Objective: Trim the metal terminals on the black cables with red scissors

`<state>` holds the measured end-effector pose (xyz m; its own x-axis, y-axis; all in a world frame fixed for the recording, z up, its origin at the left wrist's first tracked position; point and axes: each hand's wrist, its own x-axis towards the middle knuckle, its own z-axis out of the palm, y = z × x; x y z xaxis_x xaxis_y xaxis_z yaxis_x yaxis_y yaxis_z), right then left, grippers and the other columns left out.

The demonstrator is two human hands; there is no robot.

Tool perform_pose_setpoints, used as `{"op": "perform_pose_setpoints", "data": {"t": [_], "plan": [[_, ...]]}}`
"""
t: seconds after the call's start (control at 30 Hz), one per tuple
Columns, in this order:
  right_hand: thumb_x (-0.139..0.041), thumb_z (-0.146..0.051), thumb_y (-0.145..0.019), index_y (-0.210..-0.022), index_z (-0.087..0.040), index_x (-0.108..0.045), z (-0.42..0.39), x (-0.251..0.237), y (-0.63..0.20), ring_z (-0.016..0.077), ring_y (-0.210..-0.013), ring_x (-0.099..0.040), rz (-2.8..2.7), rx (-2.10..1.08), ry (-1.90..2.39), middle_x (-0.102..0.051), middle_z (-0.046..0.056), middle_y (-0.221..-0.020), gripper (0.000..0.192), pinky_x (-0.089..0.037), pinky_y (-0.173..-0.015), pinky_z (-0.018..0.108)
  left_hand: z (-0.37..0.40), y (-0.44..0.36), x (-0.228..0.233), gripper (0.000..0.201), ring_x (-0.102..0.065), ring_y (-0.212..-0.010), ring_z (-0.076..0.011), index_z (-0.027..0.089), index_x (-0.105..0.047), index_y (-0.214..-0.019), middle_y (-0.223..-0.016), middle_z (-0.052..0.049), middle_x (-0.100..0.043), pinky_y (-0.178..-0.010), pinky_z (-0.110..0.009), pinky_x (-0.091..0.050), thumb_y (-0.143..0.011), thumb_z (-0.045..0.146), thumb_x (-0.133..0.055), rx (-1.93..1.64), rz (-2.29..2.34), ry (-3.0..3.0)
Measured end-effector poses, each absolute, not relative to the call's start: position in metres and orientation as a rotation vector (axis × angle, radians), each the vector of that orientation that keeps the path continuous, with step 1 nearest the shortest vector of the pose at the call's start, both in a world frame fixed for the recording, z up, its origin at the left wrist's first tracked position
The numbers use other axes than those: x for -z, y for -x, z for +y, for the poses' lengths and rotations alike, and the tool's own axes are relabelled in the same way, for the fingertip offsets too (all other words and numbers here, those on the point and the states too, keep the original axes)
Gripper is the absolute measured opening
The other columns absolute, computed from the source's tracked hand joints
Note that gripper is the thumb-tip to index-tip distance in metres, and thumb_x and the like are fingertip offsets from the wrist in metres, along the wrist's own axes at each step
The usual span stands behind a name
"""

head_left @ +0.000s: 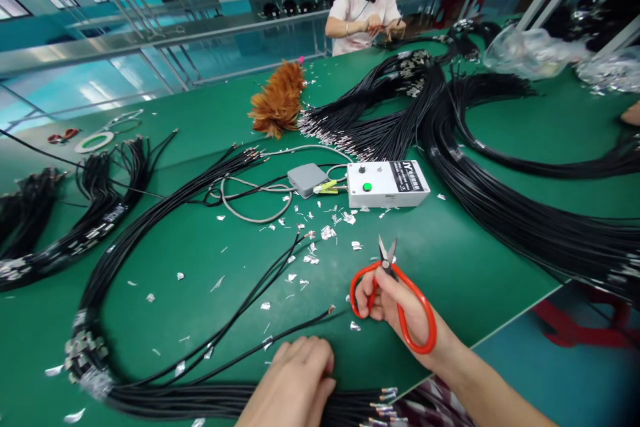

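Observation:
My right hand (393,300) is closed around red-handled scissors (424,320), whose blades point away from me and stand slightly apart. At the near edge, my left hand (295,383) has its fingers curled over a bundle of black cables (200,400); its fingertips are partly hidden. The bundle's stripped ends (385,407) stick out to the right of that hand. A single cable end (330,310) with bare copper lies between my hands. Two more loose cables (265,280) stretch across the table beyond it. Clear tape (97,380) wraps the bundle at the left, beside several connectors (86,352).
A white control box (387,197) with a green button stands mid-table, beside a grey plastic case (307,180). Foil scraps (327,233) litter the green tabletop (475,247). Behind are a brown feather duster (280,100) and thick cable bundles (490,207). A co-worker (367,7) is across the table.

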<state>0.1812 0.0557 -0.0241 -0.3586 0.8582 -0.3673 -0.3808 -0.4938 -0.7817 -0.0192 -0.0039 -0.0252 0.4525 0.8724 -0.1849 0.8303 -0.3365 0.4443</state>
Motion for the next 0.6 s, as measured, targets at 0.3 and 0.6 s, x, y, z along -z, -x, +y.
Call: {"op": "perform_pose_setpoints", "data": {"t": [0.3,0.6], "plan": [[-0.05,-0.051,-0.087,-0.074,-0.018,-0.055,0.054,0.025,-0.181,0.0145,-0.067,-0.054,-0.841,-1.912,1.062,-0.059,0.001,-0.07,0.036,-0.032,-0.06,0.027,0.025,0.071,0.028,0.034,-0.048,-0.116,-0.0385,0.011,-0.051,-0.12,-0.125,-0.023,-0.05,-0.089,-0.056,-0.044,-0.09,0.023,-0.039,-0.33,2.042,-2.386],[-0.051,-0.049,-0.087,-0.073,-0.017,-0.056,0.054,0.026,-0.178,0.014,-0.066,-0.053,-0.861,-1.895,1.064,-0.06,0.002,-0.071,0.036,-0.033,-0.06,0.027,-0.018,0.013,0.019,0.025,-0.057,-0.074,-0.021,0.021,-0.052,-0.072,-0.078,-0.002,-0.061,-0.065,-0.03,-0.042,-0.065,-0.002,-0.047,-0.027,1.336,-2.214]]}}
